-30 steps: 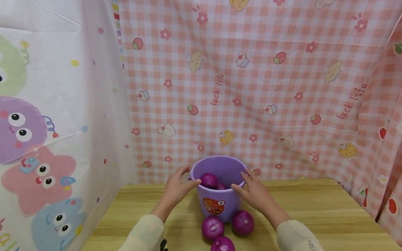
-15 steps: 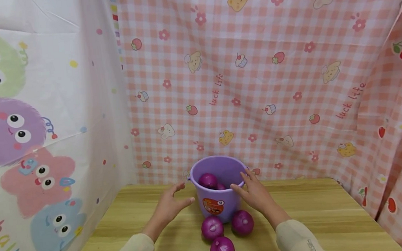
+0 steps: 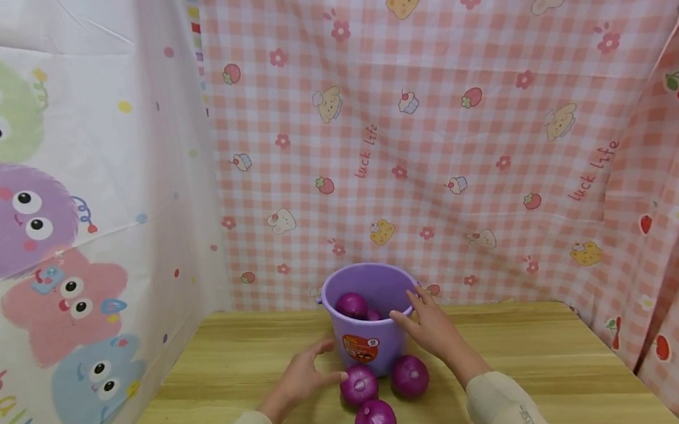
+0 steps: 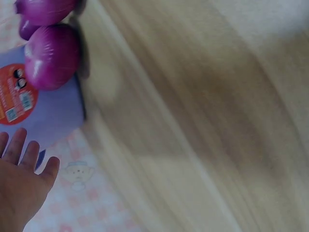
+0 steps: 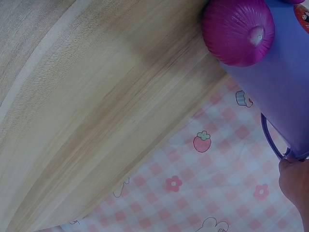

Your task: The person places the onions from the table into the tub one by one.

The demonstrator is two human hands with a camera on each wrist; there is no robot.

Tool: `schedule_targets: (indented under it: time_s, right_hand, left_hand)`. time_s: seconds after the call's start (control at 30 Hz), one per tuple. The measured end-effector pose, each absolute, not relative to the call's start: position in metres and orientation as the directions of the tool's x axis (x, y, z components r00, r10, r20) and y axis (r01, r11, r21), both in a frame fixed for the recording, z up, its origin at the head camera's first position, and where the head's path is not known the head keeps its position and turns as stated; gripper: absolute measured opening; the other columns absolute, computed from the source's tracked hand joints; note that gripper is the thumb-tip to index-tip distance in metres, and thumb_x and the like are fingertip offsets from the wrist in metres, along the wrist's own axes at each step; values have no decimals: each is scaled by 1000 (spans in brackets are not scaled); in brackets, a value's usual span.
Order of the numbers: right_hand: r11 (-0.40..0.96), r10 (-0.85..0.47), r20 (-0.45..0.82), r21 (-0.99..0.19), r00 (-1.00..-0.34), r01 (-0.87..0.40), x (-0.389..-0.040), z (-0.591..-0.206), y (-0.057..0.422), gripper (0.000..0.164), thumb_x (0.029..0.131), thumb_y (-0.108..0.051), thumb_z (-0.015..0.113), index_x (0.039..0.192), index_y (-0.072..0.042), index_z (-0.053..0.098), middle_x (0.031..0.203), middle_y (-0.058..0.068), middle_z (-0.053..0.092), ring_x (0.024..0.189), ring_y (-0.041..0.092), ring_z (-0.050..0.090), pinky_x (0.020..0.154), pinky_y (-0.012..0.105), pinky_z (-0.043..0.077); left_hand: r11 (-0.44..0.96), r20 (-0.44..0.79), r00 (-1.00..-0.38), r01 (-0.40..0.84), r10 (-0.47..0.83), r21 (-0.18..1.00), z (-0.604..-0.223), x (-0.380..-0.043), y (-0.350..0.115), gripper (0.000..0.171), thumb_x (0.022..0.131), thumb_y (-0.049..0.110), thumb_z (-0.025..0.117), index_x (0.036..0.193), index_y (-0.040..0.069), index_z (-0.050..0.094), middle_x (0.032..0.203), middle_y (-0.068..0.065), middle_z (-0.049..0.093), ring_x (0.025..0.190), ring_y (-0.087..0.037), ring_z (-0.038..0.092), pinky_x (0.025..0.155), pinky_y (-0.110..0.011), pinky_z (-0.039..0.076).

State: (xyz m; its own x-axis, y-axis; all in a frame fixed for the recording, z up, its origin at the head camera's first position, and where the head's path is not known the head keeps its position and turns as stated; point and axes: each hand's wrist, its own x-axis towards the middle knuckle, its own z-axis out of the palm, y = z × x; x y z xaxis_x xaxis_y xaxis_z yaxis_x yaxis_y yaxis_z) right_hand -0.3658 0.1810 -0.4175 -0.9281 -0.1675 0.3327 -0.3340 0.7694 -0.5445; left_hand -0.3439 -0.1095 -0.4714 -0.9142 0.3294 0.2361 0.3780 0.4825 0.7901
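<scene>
A purple bucket (image 3: 364,333) with a red label stands upright on the wooden table, purple onions (image 3: 351,305) visible inside. Three more onions sit in front: a left one (image 3: 359,385), a right one (image 3: 410,375) and a nearest one (image 3: 376,423). My left hand (image 3: 301,378) is beside the left onion, its thumb tip at the onion's edge; the fingers are spread in the left wrist view (image 4: 24,179). My right hand (image 3: 432,324) holds the bucket's right rim with thumb and fingertips. Only part of this hand shows in the right wrist view.
The wooden table (image 3: 525,364) extends to both sides of the bucket. A pink checked cloth (image 3: 459,136) hangs right behind it, and a white cartoon-printed sheet (image 3: 174,158) hangs at the left. The bucket's handle (image 5: 271,137) hangs along its side.
My left hand has let go of the bucket's left rim and come down and nearer, to the left front onion. The right hand stays on the rim; bucket and onions have not moved.
</scene>
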Motion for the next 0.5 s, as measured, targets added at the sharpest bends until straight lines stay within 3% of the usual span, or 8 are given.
schedule_targets:
  time_s: [0.37,0.5]
  right_hand:
    - [770,-167,327,-547,-930,-330,-365,-417,180,80,99,-53,52,150,6,35,160,26,20,143,48,24,113,63,24]
    - [771,-165,327,-546,-931,-328,-365,-417,180,80,99,-53,52,150,6,35,160,26,20,143,48,24,113,63,24]
  left_hand:
    - [476,196,-889,395,414,785,-487,-338,-104,79,75,19,87,137,-10,48,135,-28,54,126,-48,48,105,-64,36]
    - [480,158,-888,374,432,794,-492,-339,-101,77,75,17,86,138,-8,49,135,-27,54,125,-48,49,103,-64,38]
